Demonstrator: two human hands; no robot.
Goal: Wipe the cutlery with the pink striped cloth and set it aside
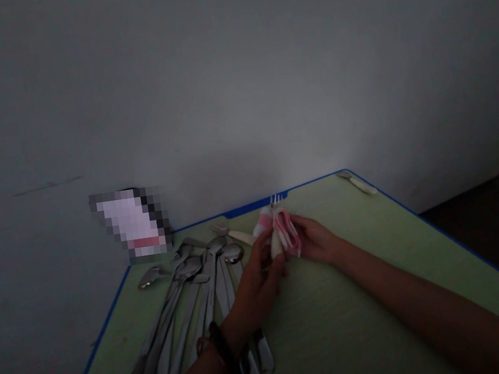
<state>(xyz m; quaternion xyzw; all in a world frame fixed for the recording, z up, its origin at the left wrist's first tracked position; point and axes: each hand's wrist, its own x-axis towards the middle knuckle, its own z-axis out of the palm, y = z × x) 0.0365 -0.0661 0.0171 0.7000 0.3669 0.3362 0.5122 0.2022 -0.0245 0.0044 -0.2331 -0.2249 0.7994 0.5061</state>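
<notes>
Both of my hands meet over a pale green table [381, 267] with a blue edge. My left hand [254, 285] pinches a pink and white folded napkin [283, 231] from the left. My right hand [315, 239] holds the same bundle from the right. A fork [275, 200] sticks out of the top of the napkin, tines up. A dark band circles my left wrist.
Several metal spoons and knives [187, 307] lie fanned out on the table's left part, under my left forearm. A white-handled fork [232, 233] rests behind them. Another white-handled utensil [358, 183] lies at the far right corner. A grey wall stands close behind.
</notes>
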